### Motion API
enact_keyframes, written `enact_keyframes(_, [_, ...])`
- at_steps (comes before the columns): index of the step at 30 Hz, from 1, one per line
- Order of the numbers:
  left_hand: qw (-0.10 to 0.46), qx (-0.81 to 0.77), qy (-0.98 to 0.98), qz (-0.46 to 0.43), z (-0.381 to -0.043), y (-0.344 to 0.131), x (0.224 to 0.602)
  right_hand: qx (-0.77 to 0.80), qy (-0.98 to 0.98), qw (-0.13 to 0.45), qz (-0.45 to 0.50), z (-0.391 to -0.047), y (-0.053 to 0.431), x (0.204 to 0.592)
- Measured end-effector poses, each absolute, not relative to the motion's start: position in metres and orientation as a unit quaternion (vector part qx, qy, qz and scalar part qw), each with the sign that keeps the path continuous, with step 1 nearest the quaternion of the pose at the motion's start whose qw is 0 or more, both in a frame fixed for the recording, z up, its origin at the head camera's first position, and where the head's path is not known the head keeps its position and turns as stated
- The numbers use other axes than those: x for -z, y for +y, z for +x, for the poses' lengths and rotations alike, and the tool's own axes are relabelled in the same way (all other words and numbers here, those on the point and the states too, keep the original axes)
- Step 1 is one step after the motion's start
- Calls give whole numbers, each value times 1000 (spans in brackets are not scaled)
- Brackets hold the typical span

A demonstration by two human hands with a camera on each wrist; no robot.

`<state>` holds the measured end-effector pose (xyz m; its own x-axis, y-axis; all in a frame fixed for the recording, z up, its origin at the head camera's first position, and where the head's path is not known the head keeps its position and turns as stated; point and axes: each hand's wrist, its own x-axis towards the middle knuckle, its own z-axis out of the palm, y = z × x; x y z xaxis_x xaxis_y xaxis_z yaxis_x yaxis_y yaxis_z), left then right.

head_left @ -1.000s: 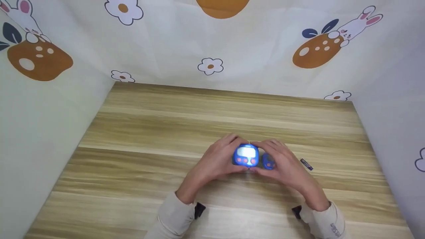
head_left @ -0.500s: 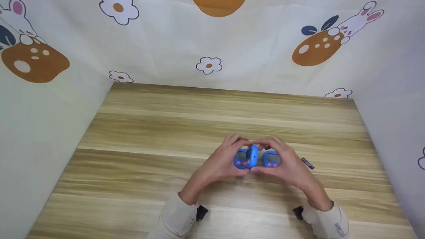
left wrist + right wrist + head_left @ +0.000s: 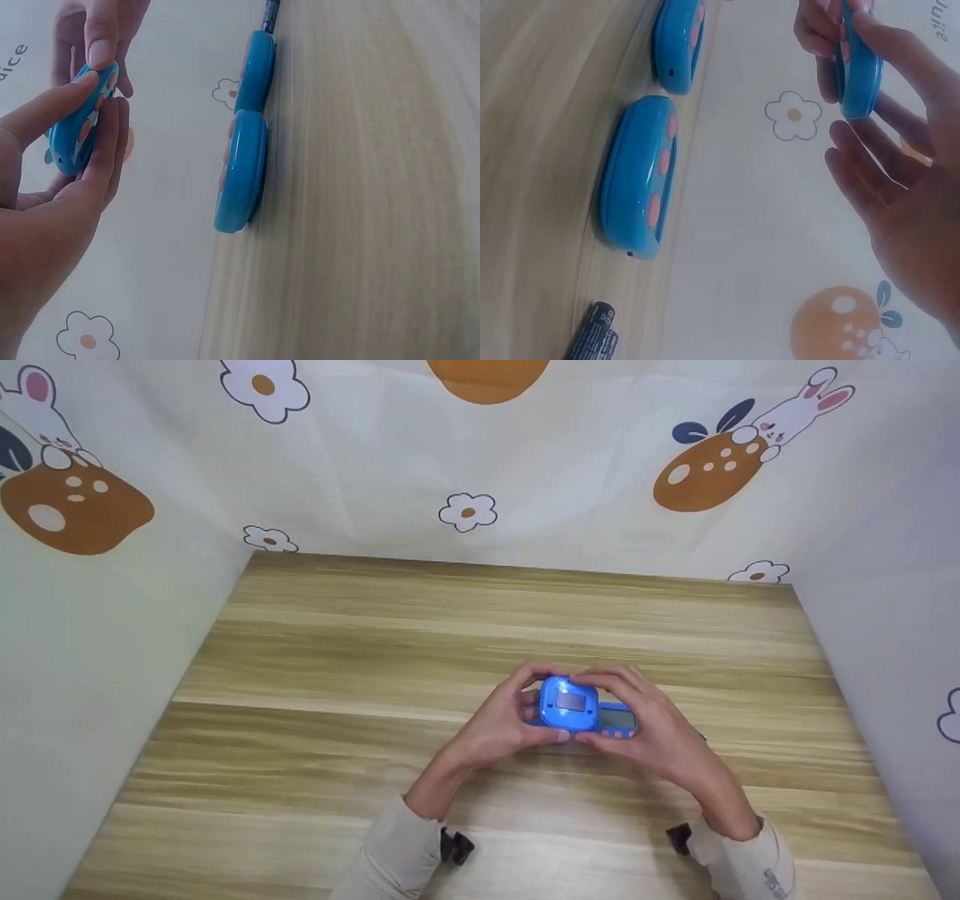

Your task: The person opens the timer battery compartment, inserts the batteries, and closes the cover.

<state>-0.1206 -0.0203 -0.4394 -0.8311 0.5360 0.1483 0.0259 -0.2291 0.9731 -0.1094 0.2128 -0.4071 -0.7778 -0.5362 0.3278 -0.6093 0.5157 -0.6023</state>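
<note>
Both hands hold one blue digital timer (image 3: 568, 703) raised over the table. Its back, with a rectangular panel in it, faces the head camera. My left hand (image 3: 491, 724) pinches it from the left, thumb along the lower edge and fingers at the top. From the other side my right hand (image 3: 641, 712) grips its edge between thumb and fingers. Pink buttons show on the timer's front in the left wrist view. Two more blue timers lie face up below: a right timer (image 3: 641, 176) and a left timer (image 3: 676, 45), the latter mostly hidden by my left hand in the head view.
Small dark batteries (image 3: 592, 334) lie beside the right timer, nearly covered by my right hand in the head view. A wood-grain table (image 3: 360, 660) spreads beneath. Patterned cloth walls (image 3: 375, 472) with flowers, rabbits and oranges enclose its back and sides.
The held timer has turned over, from screen toward the head camera, through edge-on, to its back showing. Both hands keep hold of it and stay in nearly the same place.
</note>
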Motion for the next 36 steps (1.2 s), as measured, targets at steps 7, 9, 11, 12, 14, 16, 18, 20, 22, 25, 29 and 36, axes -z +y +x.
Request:
enact_keyframes(7, [213, -789, 528, 230, -120, -31, 434, -407, -860, 76, 297, -115, 223, 409])
enact_keyframes(9, [214, -799, 519, 217, -120, -33, 433, -420, -862, 81, 273, -115, 226, 409])
enact_keyframes(11, [206, -798, 526, 209, -120, -32, 432, -434, -860, 74, 258, -114, 226, 408])
enact_keyframes(12, [201, -794, 535, 208, -120, -31, 432, -440, -859, 64, 254, -113, 225, 407])
enact_keyframes(14, [197, -784, 552, 202, -120, -29, 432, -451, -855, 39, 254, -111, 223, 403])
enact_keyframes(16, [192, -775, 568, 201, -120, -28, 431, -459, -849, 16, 261, -109, 220, 399])
enact_keyframes(18, [188, -767, 580, 199, -121, -27, 432, -461, -846, 1, 266, -108, 217, 397])
enact_keyframes(20, [185, -762, 589, 196, -121, -27, 432, -456, -848, -3, 269, -108, 216, 397])
enact_keyframes(22, [180, -759, 594, 196, -121, -26, 433, -451, -851, -3, 270, -110, 216, 400])
enact_keyframes(25, [180, -759, 593, 196, -122, -26, 434, -447, -851, 7, 277, -113, 219, 406])
enact_keyframes(29, [207, -774, 567, 192, -118, -25, 433, -443, -848, 18, 292, -114, 219, 411])
enact_keyframes(36, [287, -836, 452, 125, -108, -15, 432, -382, -859, 50, 338, -111, 210, 414])
